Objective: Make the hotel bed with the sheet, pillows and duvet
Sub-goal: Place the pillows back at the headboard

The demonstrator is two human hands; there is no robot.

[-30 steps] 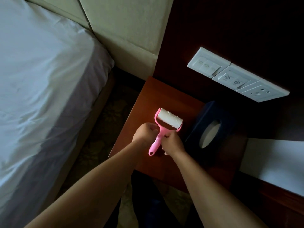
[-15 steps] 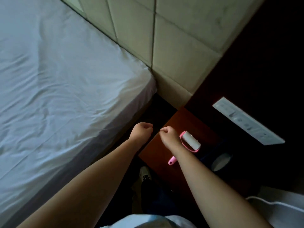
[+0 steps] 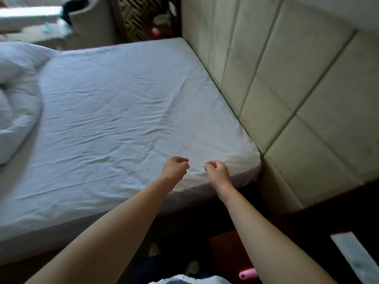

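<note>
Head view, standing at the side of the bed near its head end. The person's left hand (image 3: 176, 168) is raised over the mattress edge with its fingers loosely curled toward the palm and nothing in it. The right hand (image 3: 218, 170) is just beside it but apart, also loosely curled. Its thumb and forefinger tips lie close together, and whether anything small is pinched there cannot be told. Neither hand appears to touch the bedding.

Directly beneath them, the white sheet (image 3: 123, 111) covers the mattress up to the padded headboard (image 3: 287, 78) and wraps down over the near corner. It looks fitted, though shallow creases cross much of its surface. The duvet (image 3: 16, 103) lies bunched in a heap at the foot end, well apart from the hands and not spread. No pillows are in view. A pink handle (image 3: 247, 274) shows at the bottom edge beside the right forearm, by a reddish-brown nightstand (image 3: 225, 249).

Assessment: the sheet stage appears complete apart from smoothing. Placing the pillows and spreading the duvet remain, so roughly the first third is done.
</note>
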